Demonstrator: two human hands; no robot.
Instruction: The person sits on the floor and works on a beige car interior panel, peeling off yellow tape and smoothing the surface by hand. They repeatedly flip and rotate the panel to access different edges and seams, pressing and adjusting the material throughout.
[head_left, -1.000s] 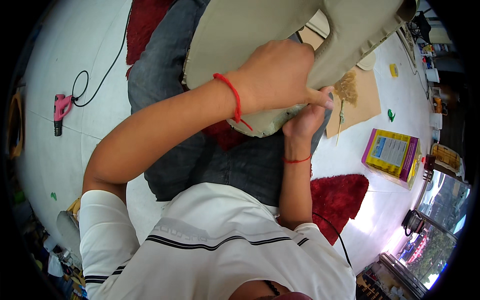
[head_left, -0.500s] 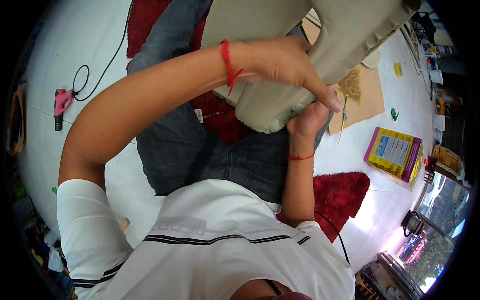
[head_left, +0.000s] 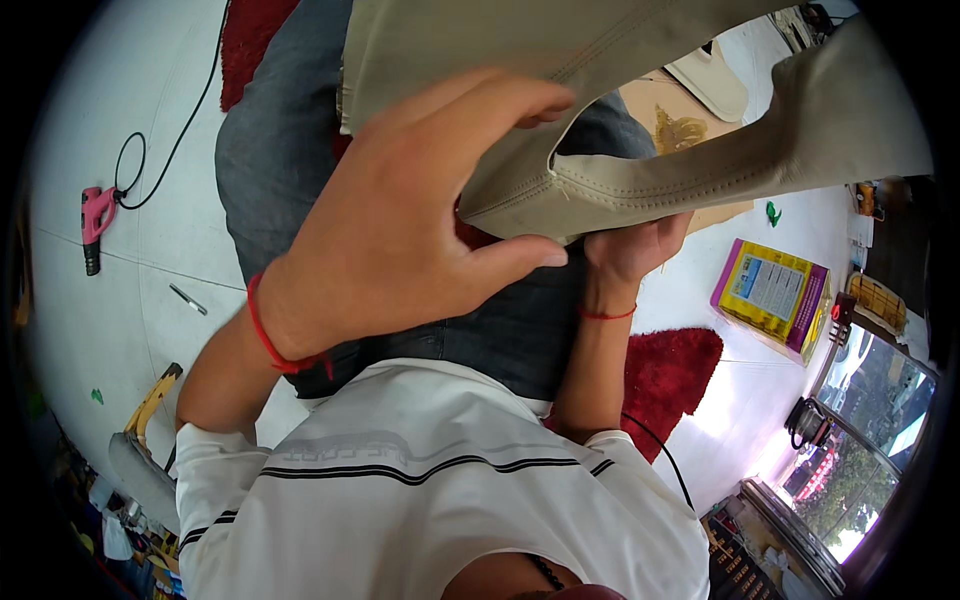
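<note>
In the head view, my left hand [head_left: 400, 215] is spread wide, apparently holding nothing, before the beige stitched cover [head_left: 520, 40]. The cover's seamed strip [head_left: 690, 185] runs lengthwise rightward and slightly up from it. My right hand [head_left: 635, 248] is nearer, at the strip's underside; its fingers are partly hidden, so I cannot tell its hold.

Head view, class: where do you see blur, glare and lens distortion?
Head view: the left hand looks motion-blurred along its upper edge; head view: glare whitens the floor beside the red rug; head view, rim: black corners surround a curved, fisheye image.
</note>
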